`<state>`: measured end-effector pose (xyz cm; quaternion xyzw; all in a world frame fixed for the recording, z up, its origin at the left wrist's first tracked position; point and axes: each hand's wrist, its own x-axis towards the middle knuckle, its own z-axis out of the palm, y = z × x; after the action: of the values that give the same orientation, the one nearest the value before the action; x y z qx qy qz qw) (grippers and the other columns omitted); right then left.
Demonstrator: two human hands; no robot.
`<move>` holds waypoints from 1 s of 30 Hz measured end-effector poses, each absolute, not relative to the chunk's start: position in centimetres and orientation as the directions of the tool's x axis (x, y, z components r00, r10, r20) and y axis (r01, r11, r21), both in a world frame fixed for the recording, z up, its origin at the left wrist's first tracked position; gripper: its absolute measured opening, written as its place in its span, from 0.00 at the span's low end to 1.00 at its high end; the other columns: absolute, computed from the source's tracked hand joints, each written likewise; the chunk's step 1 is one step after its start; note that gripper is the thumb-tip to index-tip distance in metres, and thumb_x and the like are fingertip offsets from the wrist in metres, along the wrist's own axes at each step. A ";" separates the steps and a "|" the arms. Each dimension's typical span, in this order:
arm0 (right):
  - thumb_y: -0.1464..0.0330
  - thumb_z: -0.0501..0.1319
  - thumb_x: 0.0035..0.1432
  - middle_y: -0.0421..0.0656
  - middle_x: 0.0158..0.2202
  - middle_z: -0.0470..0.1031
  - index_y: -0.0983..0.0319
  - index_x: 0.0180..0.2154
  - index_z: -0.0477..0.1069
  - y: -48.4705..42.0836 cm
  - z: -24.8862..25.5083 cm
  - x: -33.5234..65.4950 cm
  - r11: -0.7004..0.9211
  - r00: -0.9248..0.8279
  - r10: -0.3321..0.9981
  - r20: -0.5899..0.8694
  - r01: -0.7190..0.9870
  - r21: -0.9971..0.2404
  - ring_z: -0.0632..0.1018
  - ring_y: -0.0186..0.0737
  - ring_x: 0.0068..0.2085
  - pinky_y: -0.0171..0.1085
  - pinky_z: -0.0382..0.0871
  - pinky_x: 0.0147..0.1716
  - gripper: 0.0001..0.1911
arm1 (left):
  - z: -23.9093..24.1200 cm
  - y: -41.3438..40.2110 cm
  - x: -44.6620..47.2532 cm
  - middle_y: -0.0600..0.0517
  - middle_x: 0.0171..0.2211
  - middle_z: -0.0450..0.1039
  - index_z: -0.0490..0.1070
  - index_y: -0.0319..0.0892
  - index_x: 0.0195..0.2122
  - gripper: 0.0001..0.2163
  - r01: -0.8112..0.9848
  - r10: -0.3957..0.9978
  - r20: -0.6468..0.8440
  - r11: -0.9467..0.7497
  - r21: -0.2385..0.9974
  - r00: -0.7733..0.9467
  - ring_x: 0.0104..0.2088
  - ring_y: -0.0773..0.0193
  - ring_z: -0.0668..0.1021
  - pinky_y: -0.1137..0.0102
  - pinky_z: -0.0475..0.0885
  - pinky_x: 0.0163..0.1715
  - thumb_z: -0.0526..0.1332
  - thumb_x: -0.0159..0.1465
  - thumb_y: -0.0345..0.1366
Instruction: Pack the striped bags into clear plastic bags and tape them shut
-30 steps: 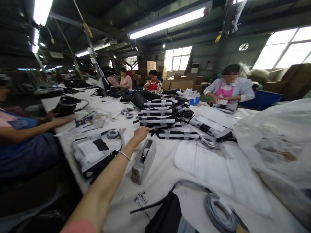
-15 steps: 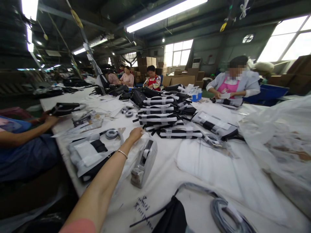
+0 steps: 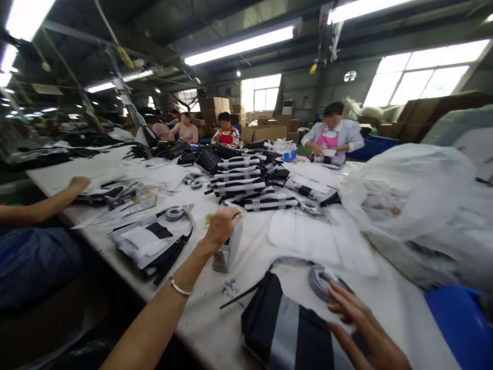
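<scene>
My left hand is closed in a pinch over the grey tape dispenser, hiding its top. Whatever sits between the fingertips is too small to make out. At the lower right my right hand is open, its fingers apart beside a black bag with pale wrapping bands across it. The bag's strap runs to a wrapped grey coil just beyond the right fingertips. Left of the dispenser lies another black bag, partly covered by white sheeting and a coiled strap.
A stack of wrapped black bags stands mid-table. White foam sheets lie right of it, near a big translucent plastic bag. A blue object is at lower right. A co-worker's arm reaches in from the left; other people sit beyond.
My left hand has moved from the white plastic behind the dispenser to above the dispenser. My right hand has come into view. The view has turned right, and the co-worker's hand at left has shifted.
</scene>
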<state>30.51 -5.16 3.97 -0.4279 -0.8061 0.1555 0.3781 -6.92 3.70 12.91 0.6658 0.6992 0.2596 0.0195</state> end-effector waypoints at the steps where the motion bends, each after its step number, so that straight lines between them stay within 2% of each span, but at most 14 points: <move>1: 0.62 0.60 0.61 0.46 0.62 0.66 0.50 0.61 0.63 -5.8 5.7 29.2 0.546 -0.307 0.837 0.454 0.525 -0.652 0.80 0.44 0.45 0.42 0.76 0.46 0.27 | 13.1 2.1 -4.4 0.52 0.41 0.79 0.76 0.46 0.40 0.07 0.904 0.949 0.312 -0.164 0.394 0.036 0.44 0.63 0.77 0.72 0.67 0.47 0.58 0.67 0.37; 3: 0.61 0.60 0.61 0.49 0.57 0.71 0.55 0.62 0.61 -6.9 8.8 26.8 0.475 -0.284 0.877 0.389 0.383 -0.792 0.80 0.43 0.44 0.43 0.75 0.46 0.29 | 13.4 -1.3 0.3 0.52 0.38 0.79 0.77 0.45 0.38 0.07 0.738 0.857 0.293 -0.515 0.436 0.425 0.40 0.64 0.78 0.73 0.68 0.44 0.59 0.66 0.37; 5: 0.60 0.63 0.58 0.47 0.51 0.76 0.56 0.61 0.63 -7.7 10.6 25.2 0.347 -0.327 0.912 0.249 0.287 -0.893 0.79 0.43 0.45 0.42 0.74 0.46 0.30 | 13.5 -4.3 4.1 0.53 0.36 0.79 0.77 0.46 0.39 0.07 0.574 0.756 0.297 -0.642 0.509 0.583 0.38 0.65 0.78 0.74 0.68 0.41 0.60 0.66 0.38; 8: 0.56 0.63 0.57 0.43 0.36 0.79 0.61 0.44 0.75 -8.9 10.9 25.3 0.145 -0.350 0.935 0.062 0.217 -0.965 0.79 0.42 0.38 0.38 0.73 0.39 0.18 | 13.3 -6.8 6.9 0.53 0.33 0.79 0.77 0.45 0.37 0.07 0.559 0.821 0.313 -0.558 0.614 0.477 0.35 0.66 0.78 0.74 0.68 0.37 0.61 0.64 0.39; 11: 0.52 0.57 0.61 0.40 0.23 0.74 0.62 0.34 0.71 -9.3 9.6 27.5 0.027 -0.246 0.969 -0.033 0.237 -0.971 0.75 0.38 0.27 0.36 0.69 0.30 0.19 | 11.7 -7.2 7.0 0.54 0.31 0.78 0.75 0.45 0.36 0.07 0.671 0.940 0.168 -0.330 0.664 0.296 0.32 0.64 0.77 0.73 0.68 0.35 0.61 0.62 0.40; 13: 0.51 0.56 0.61 0.39 0.22 0.74 0.60 0.33 0.69 -9.1 8.7 28.8 0.031 -0.170 0.985 -0.038 0.383 -0.923 0.73 0.37 0.24 0.35 0.67 0.27 0.18 | 9.9 -7.2 6.2 0.51 0.32 0.78 0.75 0.45 0.36 0.07 0.774 0.982 -0.004 -0.145 0.616 0.188 0.35 0.61 0.78 0.71 0.68 0.37 0.61 0.62 0.40; 14: 0.53 0.57 0.61 0.40 0.24 0.75 0.60 0.32 0.68 -8.9 8.3 29.2 0.071 -0.151 0.988 -0.007 0.505 -0.860 0.74 0.37 0.25 0.35 0.67 0.28 0.17 | 8.9 -7.2 5.8 0.49 0.33 0.79 0.75 0.44 0.35 0.06 0.811 0.987 -0.077 -0.073 0.581 0.144 0.37 0.58 0.79 0.69 0.68 0.38 0.60 0.62 0.39; 15: 0.55 0.57 0.62 0.41 0.27 0.76 0.60 0.32 0.69 -8.6 7.9 29.3 0.128 -0.156 0.987 0.036 0.641 -0.757 0.75 0.38 0.27 0.35 0.66 0.28 0.15 | 8.0 -7.3 5.5 0.48 0.34 0.79 0.75 0.43 0.34 0.06 0.831 0.984 -0.135 -0.022 0.556 0.116 0.38 0.57 0.79 0.68 0.68 0.39 0.59 0.61 0.38; 17: 0.62 0.56 0.64 0.44 0.34 0.77 0.60 0.33 0.70 -8.1 7.1 28.8 0.247 -0.231 0.969 0.092 0.852 -0.462 0.77 0.40 0.32 0.35 0.64 0.30 0.11 | 6.5 -7.3 5.2 0.47 0.30 0.78 0.74 0.42 0.32 0.08 0.831 0.970 -0.218 0.031 0.555 0.109 0.33 0.57 0.80 0.68 0.69 0.36 0.57 0.62 0.37; 19: 0.69 0.53 0.65 0.47 0.39 0.77 0.61 0.36 0.72 -7.6 6.6 27.5 0.322 -0.322 0.946 0.038 0.923 -0.208 0.78 0.41 0.36 0.35 0.63 0.30 0.10 | 5.7 -7.2 5.1 0.50 0.22 0.76 0.72 0.42 0.29 0.10 0.808 0.944 -0.295 0.055 0.587 0.150 0.23 0.62 0.77 0.70 0.69 0.29 0.54 0.62 0.38; 20: 0.71 0.52 0.64 0.48 0.41 0.76 0.62 0.38 0.72 -7.4 6.4 26.7 0.339 -0.344 0.939 -0.018 0.930 -0.140 0.78 0.42 0.36 0.35 0.63 0.30 0.10 | 5.5 -7.1 5.2 0.52 0.19 0.73 0.71 0.42 0.26 0.12 0.795 0.924 -0.339 0.070 0.603 0.176 0.19 0.64 0.75 0.71 0.68 0.25 0.53 0.62 0.38; 22: 0.72 0.52 0.64 0.52 0.40 0.77 0.64 0.40 0.73 -7.1 6.3 25.2 0.350 -0.362 0.926 -0.112 0.930 -0.109 0.79 0.45 0.37 0.36 0.64 0.31 0.11 | 5.4 -6.6 5.3 0.54 0.15 0.70 0.67 0.42 0.20 0.13 0.771 0.879 -0.419 0.100 0.628 0.227 0.14 0.67 0.71 0.73 0.65 0.19 0.53 0.61 0.38; 26: 0.70 0.54 0.64 0.57 0.40 0.77 0.66 0.38 0.75 -7.4 6.5 23.1 0.347 -0.378 0.908 -0.182 0.920 -0.182 0.79 0.52 0.40 0.42 0.67 0.37 0.12 | 5.3 -5.9 5.3 0.55 0.12 0.66 0.63 0.42 0.14 0.17 0.745 0.820 -0.500 0.144 0.651 0.278 0.11 0.69 0.67 0.75 0.60 0.14 0.55 0.58 0.40; 30: 0.72 0.52 0.63 0.56 0.40 0.78 0.65 0.38 0.75 -8.5 5.8 21.9 0.339 -0.387 0.902 -0.190 0.909 -0.241 0.79 0.50 0.41 0.41 0.67 0.38 0.12 | 4.6 -6.1 5.0 0.54 0.10 0.65 0.64 0.42 0.12 0.16 0.732 0.813 -0.512 0.167 0.661 0.277 0.11 0.68 0.67 0.73 0.59 0.14 0.59 0.55 0.40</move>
<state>21.94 -8.50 5.85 -0.5534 -0.8183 0.1550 -0.0111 4.98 -6.13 4.64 0.6438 0.5999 0.0431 0.4731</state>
